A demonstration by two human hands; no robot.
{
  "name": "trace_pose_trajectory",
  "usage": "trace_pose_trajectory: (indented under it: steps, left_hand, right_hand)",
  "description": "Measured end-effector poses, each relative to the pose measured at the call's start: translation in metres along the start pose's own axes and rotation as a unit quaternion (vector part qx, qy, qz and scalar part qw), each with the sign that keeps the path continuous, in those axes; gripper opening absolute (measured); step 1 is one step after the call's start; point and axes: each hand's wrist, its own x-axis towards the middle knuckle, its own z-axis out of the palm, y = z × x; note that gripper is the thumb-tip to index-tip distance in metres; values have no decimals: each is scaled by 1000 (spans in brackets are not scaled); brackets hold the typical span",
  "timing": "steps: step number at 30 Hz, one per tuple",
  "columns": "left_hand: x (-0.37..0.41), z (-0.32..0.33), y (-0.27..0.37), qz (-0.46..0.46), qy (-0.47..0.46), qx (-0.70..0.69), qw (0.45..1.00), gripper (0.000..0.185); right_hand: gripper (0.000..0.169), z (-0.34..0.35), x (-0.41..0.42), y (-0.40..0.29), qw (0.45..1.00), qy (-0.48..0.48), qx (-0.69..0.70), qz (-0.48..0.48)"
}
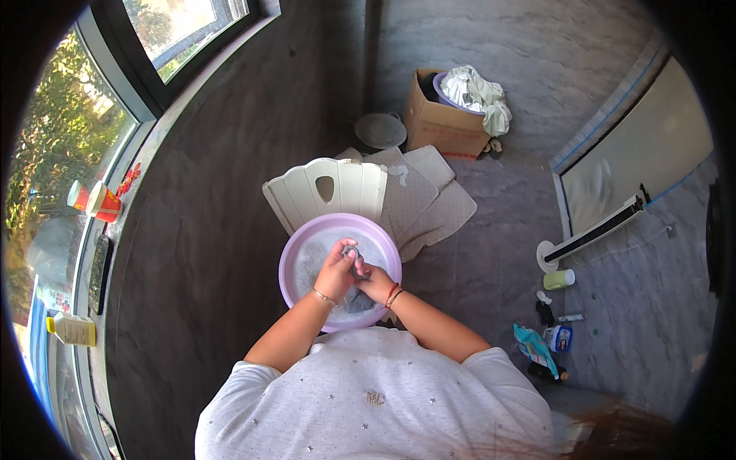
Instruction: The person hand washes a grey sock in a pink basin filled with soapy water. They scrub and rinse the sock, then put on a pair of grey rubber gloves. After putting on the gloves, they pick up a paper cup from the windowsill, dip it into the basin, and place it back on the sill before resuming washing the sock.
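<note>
A round lilac plastic basin (287, 253) of sudsy water stands in front of me. Over it, my left hand (335, 275) grips a bunched dark grey cloth (361, 300) between thumb and fingers. Close beside it, my right hand (375, 282) holds the same cloth lower down. Part of the cloth hangs into the foamy water (313, 259); how far it reaches under the suds is hidden.
A white slatted panel (299, 192) touches the basin's far side, with pale mats (425, 195) beside it. Farther off are a metal pan (380, 131) and a cardboard box (440, 129) with a cloth-filled basin. A tower fan (592, 230) and bottles stand at right.
</note>
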Motion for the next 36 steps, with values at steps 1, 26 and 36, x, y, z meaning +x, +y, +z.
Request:
trace_pose_trajectory:
  steps: [1, 26, 36]
  left_hand:
    - [3, 3, 7, -6, 27, -27, 999, 17]
    - [-2, -27, 4, -38, 198, -125, 971, 47]
    - [-16, -63, 19, -16, 95, -34, 995, 29]
  right_hand:
    - [36, 2, 6, 0, 999, -2, 19, 37]
    - [21, 32, -2, 22, 972, 125, -194, -28]
    - [34, 40, 7, -27, 981, 156, -50, -102]
